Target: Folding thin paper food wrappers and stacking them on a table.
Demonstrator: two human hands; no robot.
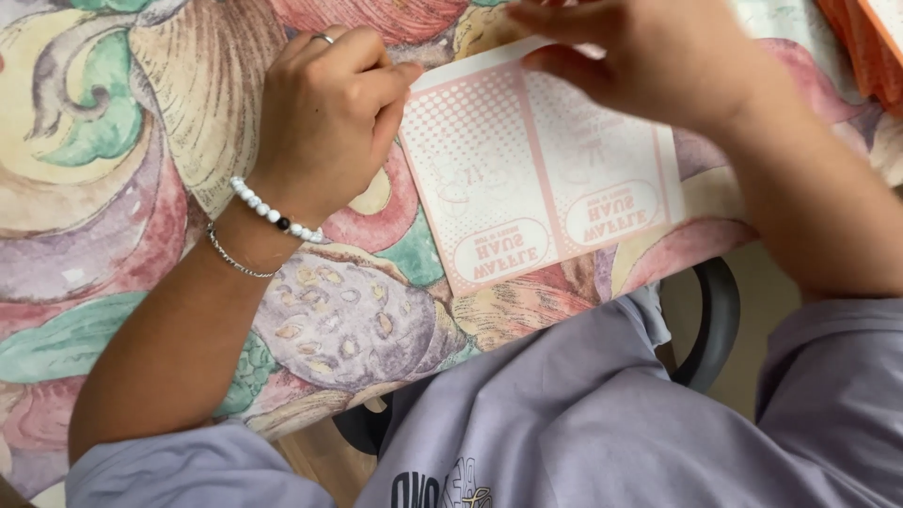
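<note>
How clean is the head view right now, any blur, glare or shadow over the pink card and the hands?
Head view: even, soft daylight with no glare on the pink card; the right hand is slightly motion-blurred at the top edge, the left hand is sharp, and only faint shadows fall on the patterned tablecloth.

card sheet (541, 174): matt pink paper | tablecloth (113, 188): smooth printed cloth | bracelet (273, 214): glossy beads
</note>
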